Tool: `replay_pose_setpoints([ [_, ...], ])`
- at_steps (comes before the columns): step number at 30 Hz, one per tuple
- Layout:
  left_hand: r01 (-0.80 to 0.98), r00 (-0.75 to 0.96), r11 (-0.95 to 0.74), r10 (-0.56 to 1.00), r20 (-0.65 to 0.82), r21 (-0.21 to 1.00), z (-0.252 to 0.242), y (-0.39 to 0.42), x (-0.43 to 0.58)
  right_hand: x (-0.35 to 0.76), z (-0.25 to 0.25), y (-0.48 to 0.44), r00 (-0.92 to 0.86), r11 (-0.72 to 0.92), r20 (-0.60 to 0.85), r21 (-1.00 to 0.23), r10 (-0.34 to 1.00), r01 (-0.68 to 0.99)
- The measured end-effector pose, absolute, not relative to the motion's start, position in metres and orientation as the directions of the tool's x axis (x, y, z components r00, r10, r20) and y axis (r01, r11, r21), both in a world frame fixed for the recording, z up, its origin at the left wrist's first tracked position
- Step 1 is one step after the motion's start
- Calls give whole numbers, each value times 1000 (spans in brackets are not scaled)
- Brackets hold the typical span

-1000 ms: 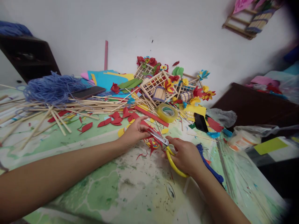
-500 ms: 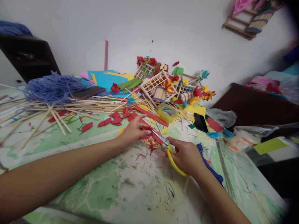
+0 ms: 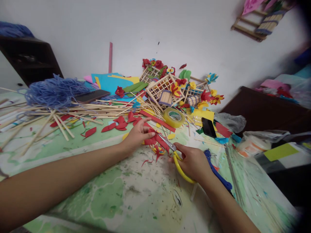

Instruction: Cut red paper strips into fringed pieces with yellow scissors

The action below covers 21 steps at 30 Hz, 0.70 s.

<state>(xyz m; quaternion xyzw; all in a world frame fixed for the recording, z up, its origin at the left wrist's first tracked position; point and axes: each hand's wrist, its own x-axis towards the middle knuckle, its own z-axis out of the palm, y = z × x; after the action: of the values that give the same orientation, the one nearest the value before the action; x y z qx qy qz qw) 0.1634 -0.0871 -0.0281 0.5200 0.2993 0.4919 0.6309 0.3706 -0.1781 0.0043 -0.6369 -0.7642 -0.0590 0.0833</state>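
Note:
My left hand [image 3: 139, 136] pinches a piece of red paper [image 3: 151, 140] between thumb and fingers. My right hand [image 3: 193, 161] grips yellow-handled scissors [image 3: 179, 166], whose blades point up and left to the red paper near my left fingertips. The blades look nearly closed; whether they are in the paper I cannot tell. Below the blades lie red and yellow paper scraps [image 3: 159, 151] on the table. A roll of clear yellowish tape [image 3: 174, 117] and a red paper strip [image 3: 157, 121] lie just beyond my hands. Cut red petals [image 3: 119, 123] lie left of them.
Thin wooden sticks [image 3: 102, 110] and a heap of blue string [image 3: 57, 92] cover the back left. Lattice stick frames with paper flowers [image 3: 167, 90] stand at the back. A black phone [image 3: 208, 127] and a blue-handled tool [image 3: 221, 176] lie on the right.
My left fingers have shifted very slightly left and up with the red paper. My right hand and the scissors have hardly moved.

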Motion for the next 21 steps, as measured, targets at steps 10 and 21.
replay_pose_setpoints([
  [10, -257, 415, 11, 904, 100, 966, -22, -92, 164, 370, 4, -178, -182, 192, 160, -55, 970, 980],
  [21, -286, 370, 62, 928, 50, 956, -25, -93, 166, 367, 3, -177, -121, 128, 152, -35, 981, 991],
])
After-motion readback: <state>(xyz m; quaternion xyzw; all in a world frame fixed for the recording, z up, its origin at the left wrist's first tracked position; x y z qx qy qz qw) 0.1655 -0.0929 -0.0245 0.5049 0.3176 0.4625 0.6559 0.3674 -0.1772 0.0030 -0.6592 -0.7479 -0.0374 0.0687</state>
